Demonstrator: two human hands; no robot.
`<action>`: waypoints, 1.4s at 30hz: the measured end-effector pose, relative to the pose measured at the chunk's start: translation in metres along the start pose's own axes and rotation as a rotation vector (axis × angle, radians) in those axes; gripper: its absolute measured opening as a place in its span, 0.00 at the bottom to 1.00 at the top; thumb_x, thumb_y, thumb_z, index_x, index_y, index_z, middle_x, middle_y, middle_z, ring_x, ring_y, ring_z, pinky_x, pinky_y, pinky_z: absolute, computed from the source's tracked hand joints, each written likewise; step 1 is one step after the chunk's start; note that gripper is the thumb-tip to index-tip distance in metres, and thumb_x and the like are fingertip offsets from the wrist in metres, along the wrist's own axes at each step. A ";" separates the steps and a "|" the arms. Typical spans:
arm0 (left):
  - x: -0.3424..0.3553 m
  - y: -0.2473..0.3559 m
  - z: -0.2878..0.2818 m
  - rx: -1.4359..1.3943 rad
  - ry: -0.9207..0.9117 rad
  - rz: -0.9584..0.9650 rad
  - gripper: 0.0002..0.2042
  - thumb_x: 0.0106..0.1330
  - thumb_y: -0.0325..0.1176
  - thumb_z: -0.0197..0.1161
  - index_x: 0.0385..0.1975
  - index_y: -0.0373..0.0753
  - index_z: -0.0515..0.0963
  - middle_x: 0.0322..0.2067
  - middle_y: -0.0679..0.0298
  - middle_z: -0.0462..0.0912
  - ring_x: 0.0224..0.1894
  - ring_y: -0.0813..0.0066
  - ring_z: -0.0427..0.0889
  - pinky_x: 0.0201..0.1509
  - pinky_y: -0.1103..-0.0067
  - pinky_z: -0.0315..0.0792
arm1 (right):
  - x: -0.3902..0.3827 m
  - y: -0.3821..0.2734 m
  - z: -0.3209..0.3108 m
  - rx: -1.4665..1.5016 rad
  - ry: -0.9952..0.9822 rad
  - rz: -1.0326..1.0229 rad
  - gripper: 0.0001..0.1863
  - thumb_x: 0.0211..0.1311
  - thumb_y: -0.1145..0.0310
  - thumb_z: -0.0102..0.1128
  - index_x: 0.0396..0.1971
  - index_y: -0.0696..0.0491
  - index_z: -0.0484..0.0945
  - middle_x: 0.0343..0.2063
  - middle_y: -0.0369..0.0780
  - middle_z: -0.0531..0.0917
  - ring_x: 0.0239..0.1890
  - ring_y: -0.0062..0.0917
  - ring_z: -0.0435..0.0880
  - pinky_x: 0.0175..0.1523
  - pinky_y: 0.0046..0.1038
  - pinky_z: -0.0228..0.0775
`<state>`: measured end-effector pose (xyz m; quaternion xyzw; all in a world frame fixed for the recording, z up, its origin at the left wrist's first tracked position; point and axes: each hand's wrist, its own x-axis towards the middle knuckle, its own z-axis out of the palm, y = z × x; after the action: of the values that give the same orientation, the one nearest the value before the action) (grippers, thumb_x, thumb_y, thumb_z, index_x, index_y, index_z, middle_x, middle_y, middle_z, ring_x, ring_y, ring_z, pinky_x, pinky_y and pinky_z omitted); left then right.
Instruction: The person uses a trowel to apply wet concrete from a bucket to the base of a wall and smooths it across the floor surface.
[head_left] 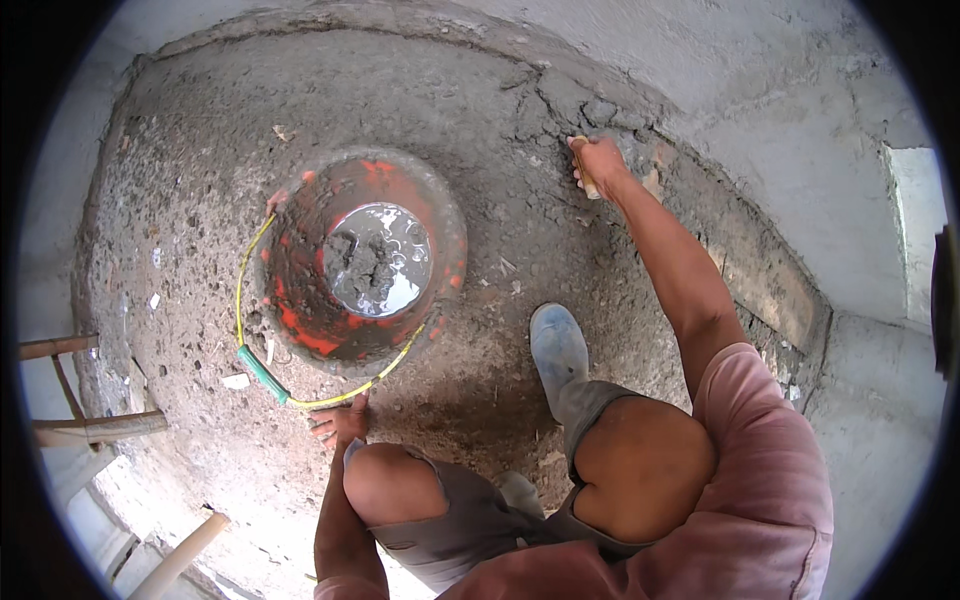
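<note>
Right hand [600,165] clenched on tool [591,189], far right, apparently working mortar [598,110]; left hand [345,424] by bucket [450,215], near left, grip unclear; next move likely wants steady pressure

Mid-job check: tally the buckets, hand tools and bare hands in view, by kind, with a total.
Buckets: 1, the red-patched bucket
Hand tools: 1, only its tan handle showing
Bare hands: 2, the right hand and left hand
Total: 4
</note>
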<state>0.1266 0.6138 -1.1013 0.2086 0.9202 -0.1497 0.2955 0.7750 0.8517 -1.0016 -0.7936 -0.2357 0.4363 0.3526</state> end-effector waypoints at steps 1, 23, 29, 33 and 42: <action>-0.005 0.001 -0.001 -0.003 0.000 0.001 0.82 0.43 0.87 0.67 0.82 0.37 0.24 0.80 0.28 0.25 0.79 0.13 0.31 0.77 0.29 0.38 | -0.003 0.002 -0.003 -0.007 0.018 -0.018 0.19 0.72 0.57 0.69 0.44 0.61 0.82 0.27 0.39 0.82 0.23 0.26 0.81 0.25 0.33 0.75; -0.021 0.003 -0.015 -0.099 -0.031 0.000 0.85 0.39 0.79 0.79 0.82 0.42 0.21 0.81 0.33 0.19 0.81 0.18 0.27 0.79 0.32 0.39 | -0.242 -0.121 0.079 -1.079 -0.264 -0.913 0.16 0.74 0.60 0.62 0.49 0.58 0.77 0.36 0.56 0.86 0.42 0.57 0.86 0.44 0.50 0.73; -0.018 -0.002 -0.007 -0.151 -0.022 0.052 0.82 0.44 0.80 0.76 0.82 0.43 0.19 0.80 0.31 0.19 0.80 0.17 0.26 0.79 0.31 0.38 | -0.186 -0.047 -0.042 -0.789 -0.051 -0.634 0.20 0.75 0.54 0.62 0.47 0.59 0.79 0.33 0.53 0.88 0.37 0.52 0.88 0.47 0.49 0.76; -0.010 -0.009 -0.001 -0.126 -0.042 0.061 0.84 0.44 0.79 0.76 0.80 0.40 0.16 0.79 0.31 0.15 0.79 0.15 0.23 0.79 0.32 0.37 | -0.143 0.051 -0.098 -0.682 -0.286 -0.139 0.23 0.73 0.49 0.64 0.43 0.59 0.82 0.28 0.45 0.85 0.28 0.34 0.84 0.39 0.40 0.75; -0.014 -0.001 -0.015 0.069 -0.049 0.040 0.83 0.44 0.87 0.67 0.80 0.34 0.20 0.79 0.26 0.22 0.79 0.12 0.32 0.79 0.33 0.40 | 0.000 0.061 -0.131 -0.651 -0.065 -0.133 0.28 0.72 0.45 0.64 0.42 0.61 0.84 0.28 0.46 0.86 0.28 0.37 0.86 0.39 0.42 0.77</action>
<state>0.1294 0.6147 -1.0809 0.2335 0.9026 -0.1805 0.3133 0.8914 0.7670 -0.9999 -0.8332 -0.4251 0.3391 0.1003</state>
